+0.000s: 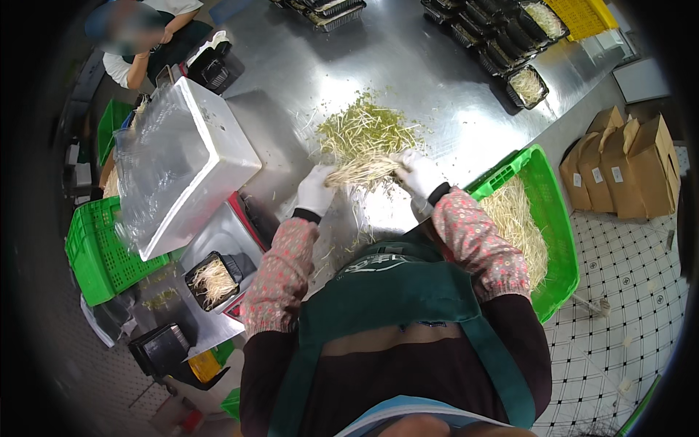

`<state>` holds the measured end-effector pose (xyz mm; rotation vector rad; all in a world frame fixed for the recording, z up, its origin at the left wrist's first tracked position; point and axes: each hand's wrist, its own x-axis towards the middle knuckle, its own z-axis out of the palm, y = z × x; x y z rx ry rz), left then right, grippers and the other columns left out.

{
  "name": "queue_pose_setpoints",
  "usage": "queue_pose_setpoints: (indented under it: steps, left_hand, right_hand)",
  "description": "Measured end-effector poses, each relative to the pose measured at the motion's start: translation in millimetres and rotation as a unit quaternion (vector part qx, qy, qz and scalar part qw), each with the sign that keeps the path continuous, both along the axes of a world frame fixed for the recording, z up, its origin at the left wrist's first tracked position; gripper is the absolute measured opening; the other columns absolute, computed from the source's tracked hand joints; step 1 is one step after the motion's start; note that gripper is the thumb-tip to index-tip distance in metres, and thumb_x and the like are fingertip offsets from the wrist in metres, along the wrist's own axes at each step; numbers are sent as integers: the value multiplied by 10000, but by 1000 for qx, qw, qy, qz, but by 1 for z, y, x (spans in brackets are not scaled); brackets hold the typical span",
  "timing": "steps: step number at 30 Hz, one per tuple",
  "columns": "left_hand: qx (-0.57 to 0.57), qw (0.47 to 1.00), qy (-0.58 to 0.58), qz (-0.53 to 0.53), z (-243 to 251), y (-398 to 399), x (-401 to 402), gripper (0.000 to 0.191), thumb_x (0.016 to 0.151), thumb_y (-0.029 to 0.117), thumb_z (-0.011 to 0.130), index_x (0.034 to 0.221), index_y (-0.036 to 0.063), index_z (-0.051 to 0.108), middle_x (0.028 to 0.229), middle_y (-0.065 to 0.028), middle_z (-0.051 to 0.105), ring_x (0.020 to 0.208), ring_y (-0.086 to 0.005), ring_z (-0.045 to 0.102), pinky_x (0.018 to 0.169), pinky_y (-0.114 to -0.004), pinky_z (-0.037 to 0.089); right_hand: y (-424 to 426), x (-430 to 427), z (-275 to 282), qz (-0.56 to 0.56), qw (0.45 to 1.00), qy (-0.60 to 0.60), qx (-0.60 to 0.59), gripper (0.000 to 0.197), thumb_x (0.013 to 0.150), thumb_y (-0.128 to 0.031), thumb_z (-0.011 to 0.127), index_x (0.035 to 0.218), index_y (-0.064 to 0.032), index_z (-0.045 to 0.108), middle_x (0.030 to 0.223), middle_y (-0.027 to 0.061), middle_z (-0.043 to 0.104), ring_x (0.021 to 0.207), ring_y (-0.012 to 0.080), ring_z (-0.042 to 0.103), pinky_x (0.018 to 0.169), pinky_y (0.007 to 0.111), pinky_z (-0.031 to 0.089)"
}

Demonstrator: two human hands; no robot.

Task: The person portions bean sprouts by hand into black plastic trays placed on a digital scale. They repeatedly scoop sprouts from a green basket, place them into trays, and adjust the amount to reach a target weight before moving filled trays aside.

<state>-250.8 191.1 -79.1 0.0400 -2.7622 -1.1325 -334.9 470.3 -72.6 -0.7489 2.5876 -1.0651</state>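
My left hand [315, 190], in a white glove, grips one end of a bundle of pale sprouts [363, 170] over the steel table. At the other end of the bundle is my right hand [418, 172], also gloved, with its fingers closed on the strands. Just beyond lies a loose heap of sprouts with green-yellow bits [371, 128]. To the right, a green plastic crate [554, 240] holds many long pale sprouts [513, 224]. A black plastic tray [235, 269] of sprouts rests on a scale [191, 246] at left.
A white foam box [229, 142] with clear plastic film stands left, near a green crate [109, 246]. Black trays [502, 49] are stacked at the far right beside a yellow basket [590, 19]. Brown paper bags [620, 169] stand right. A co-worker [142, 43] is at the upper left.
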Motion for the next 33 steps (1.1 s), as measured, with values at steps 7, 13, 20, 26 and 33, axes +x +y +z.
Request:
queue_pose_setpoints:
  steps: [7,13,20,26,33]
  left_hand:
    - [-185,969,-154,49,-3,-17,67,564,718,177,779,1248,147,588,1083,-113,606,1000,-284,627,846,-386,504]
    - [35,999,-20,24,-17,-2,93,331,750,62,734,1074,106,686,1010,-91,652,874,-265,660,771,-332,525]
    - [-104,986,-130,18,-14,53,107,1143,618,287,867,1526,186,180,1529,-156,244,1249,-366,474,860,-443,532]
    - [-140,981,-136,-8,2,38,41,1292,528,288,908,1543,188,115,1570,-170,166,1181,-420,519,854,-453,536]
    - [-202,973,-79,-80,-47,2,-54,499,764,202,733,1249,213,617,1148,-89,645,964,-295,648,825,-391,532]
  right_hand:
    - [38,8,-25,-49,992,25,113,399,823,-161,689,1207,-89,612,1101,146,605,1089,314,575,943,363,468]
    - [32,-6,-5,-114,989,-91,-7,268,842,-191,691,1066,-46,665,967,197,668,904,346,646,784,403,509]
    - [-21,59,24,91,988,27,123,944,761,-296,769,1515,-132,225,1527,245,231,1208,429,477,998,447,447]
    - [-32,53,15,74,976,64,197,1175,619,-210,869,1538,-149,139,1567,246,126,1170,430,507,928,472,493]
    - [-39,-23,-25,73,968,176,164,222,853,-198,609,1023,-63,653,873,142,641,847,328,651,745,422,529]
